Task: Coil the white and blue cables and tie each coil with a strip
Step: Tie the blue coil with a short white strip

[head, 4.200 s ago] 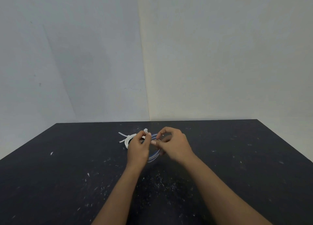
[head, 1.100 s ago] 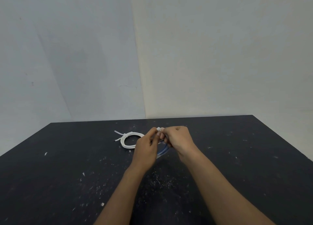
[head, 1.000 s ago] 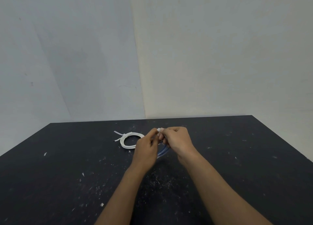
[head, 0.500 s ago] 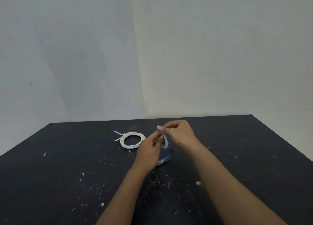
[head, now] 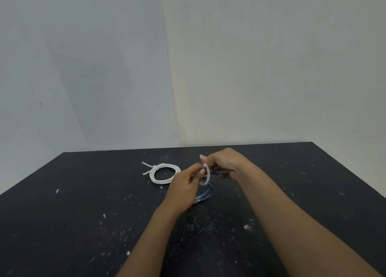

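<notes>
Head view, the only one.

White coil [head: 165, 173]: flat on the table [head: 83, 214], centre-left of the frame, just left of the hands. It is tied already, with the tie [head: 154, 167] at its upper-left edge and a tail sticking out up-left. That half looks done.

Blue coil [head: 205, 194]: centre of the frame, mostly hidden under the left hand [head: 183, 188], with only its right arc showing. It looks to rest on the table, though I can't tell if the near side is lifted.

Strip [head: 207, 175]: white, curved in an open loop that rises from the blue coil's upper edge to the fingertips of both hands.

Left hand: thumb and fingers pinch the strip near the top of the loop. Right hand [head: 223, 161]: fingers curled, pinching the strip's upper end from the right. Fingertips of both hands meet there. Whether the tail is already through the head is too small to see.

Step, my read: tying the blue coil, with the loop formed but slack.

Next move calls for:
- the left hand to hold the loop at the junction
- the right hand to pull the free end away so the loop shrinks onto the bundle
- all blue turns to stay inside the loop while it closes, or a stray turn gets left out
</notes>
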Available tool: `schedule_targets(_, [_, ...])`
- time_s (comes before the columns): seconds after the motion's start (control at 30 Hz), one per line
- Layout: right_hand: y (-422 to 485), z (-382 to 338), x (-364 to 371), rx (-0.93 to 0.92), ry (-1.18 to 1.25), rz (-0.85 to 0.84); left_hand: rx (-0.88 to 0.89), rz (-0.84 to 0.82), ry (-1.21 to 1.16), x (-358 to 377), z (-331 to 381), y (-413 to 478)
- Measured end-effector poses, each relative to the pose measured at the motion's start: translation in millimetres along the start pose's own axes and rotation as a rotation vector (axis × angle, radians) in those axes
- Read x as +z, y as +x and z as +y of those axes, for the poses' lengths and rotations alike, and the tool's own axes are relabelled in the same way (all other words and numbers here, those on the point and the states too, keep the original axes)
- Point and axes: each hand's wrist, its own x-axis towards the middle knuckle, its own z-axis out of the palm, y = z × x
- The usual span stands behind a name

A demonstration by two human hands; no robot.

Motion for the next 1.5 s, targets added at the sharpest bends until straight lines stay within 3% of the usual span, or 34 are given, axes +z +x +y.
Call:
schedule_targets(0.1, [1.9,0.6,-0.8,0.018,-0.010,-0.025,0.020,-0.024,0.029,-2.0,-0.3,-0.2])
schedule_targets(0.23, [2.9,-2.9,-6.0,-0.087,0.012,0.114,0.095,-0.072,0.078,4.0,0.4,-4.5])
schedule_targets(0.37, [-7.1,-9.5,-8.9,-0.125,-0.157,-0.071,-0.043,0.001,-0.175,5.5,2.6,-0.4])
schedule_targets(0.63, [-7.2,-5.6,-13.5,-0.162,-0.042,-0.046,-0.033,0.058,-0.280,8.2,8.6,6.2])
schedule_targets(0.87, [8.5,1.9,1.0,-0.264,0.110,0.280,-0.012,0.000,-0.226,11.6,10.2,3.9])
schedule_targets(1.03, [1.8,4.8,2.3,-0.223,0.088,-0.017,-0.091,-0.010,-0.406,6.9,21.1,7.3])
schedule_targets(1.33, [5.0,3.4,-2.2,-0.326,0.030,-0.090,-0.304,0.062,-0.650,6.8,22.5,12.4])
schedule_targets(1.5, [4.9,-1.2,-4.1,-0.360,-0.012,-0.050,-0.364,0.090,-0.802,6.3,26.4,16.9])
